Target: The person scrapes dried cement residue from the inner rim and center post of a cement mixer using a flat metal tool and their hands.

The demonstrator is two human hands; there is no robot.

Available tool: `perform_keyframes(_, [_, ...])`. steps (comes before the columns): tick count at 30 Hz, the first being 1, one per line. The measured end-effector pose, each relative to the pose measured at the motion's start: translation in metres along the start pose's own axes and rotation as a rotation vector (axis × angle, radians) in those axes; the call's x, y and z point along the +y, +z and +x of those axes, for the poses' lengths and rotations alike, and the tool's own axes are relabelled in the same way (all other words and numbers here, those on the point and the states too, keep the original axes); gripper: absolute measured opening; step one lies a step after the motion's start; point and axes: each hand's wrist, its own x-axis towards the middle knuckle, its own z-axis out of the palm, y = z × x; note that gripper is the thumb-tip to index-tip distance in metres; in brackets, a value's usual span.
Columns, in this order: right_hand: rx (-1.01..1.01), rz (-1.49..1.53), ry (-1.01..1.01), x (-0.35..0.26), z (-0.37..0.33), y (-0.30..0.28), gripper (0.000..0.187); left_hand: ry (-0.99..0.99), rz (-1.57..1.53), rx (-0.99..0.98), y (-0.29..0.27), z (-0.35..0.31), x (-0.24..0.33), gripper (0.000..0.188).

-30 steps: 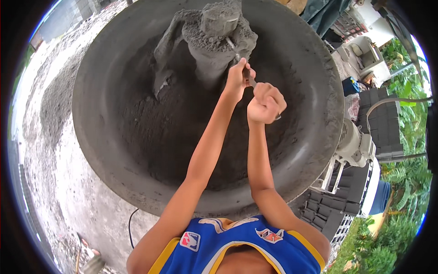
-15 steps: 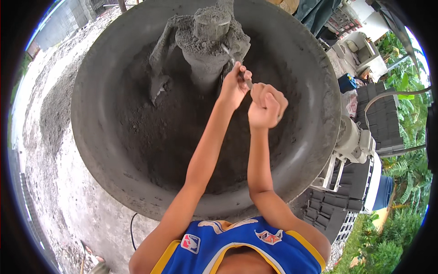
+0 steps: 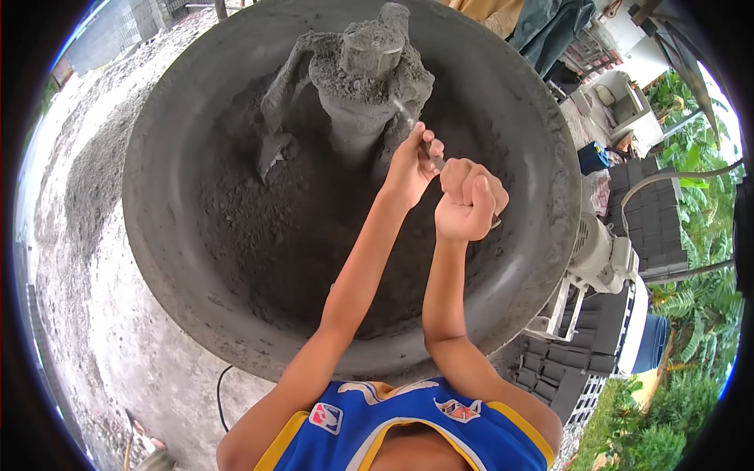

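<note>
My left hand [image 3: 411,166] pinches the shaft of a thin metal bar [image 3: 405,114] with a worn, shiny tip. My right hand [image 3: 470,201] is wrapped in a fist around the bar's near end, below and to the right of the left. The tip meets or nearly meets the caked side of the central hub [image 3: 363,98]; exact contact is hard to tell. Grey cement-like crust and powder coat the hub and its curved arm [image 3: 281,94]. Both hands are above a wide round mixing pan [image 3: 169,251], with dark grey powder and crumbs [image 3: 251,228] on its floor.
A motor [image 3: 601,255] on a pale frame adjoins the pan's right side. Stacked grey blocks [image 3: 648,208] and a blue container [image 3: 593,157] are further right. On the left lies a heap of grey aggregate [image 3: 106,169]. A black cable [image 3: 221,396] runs by the pan's near edge.
Both hands have drawn back a little, toward me and to the right, with the bar. Its tip has shifted down and right along the hub's side.
</note>
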Motion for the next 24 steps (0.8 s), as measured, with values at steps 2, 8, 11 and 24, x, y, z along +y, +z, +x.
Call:
perform_keyframes(2, [0.044, -0.252, -0.136, 0.016, 0.002, 0.014, 0.037, 0.033, -0.105, -0.135, -0.004, 0.019, 0.008, 0.029])
perform_keyframes(8, [0.148, -0.083, 0.016, 0.042, -0.014, 0.008, 0.04, 0.068, -0.034, 0.074, -0.023, 0.035, 0.01, 0.03])
perform_keyframes(11, [0.111, -0.083, -0.007, 0.023, -0.02, 0.029, 0.04, -0.007, -0.006, 0.025, -0.013, 0.008, 0.014, 0.029])
perform_keyframes(24, [0.023, -0.413, -0.209, 0.075, -0.064, 0.043, 0.026, -0.02, 0.278, 0.089, -0.029, -0.003, 0.062, 0.028])
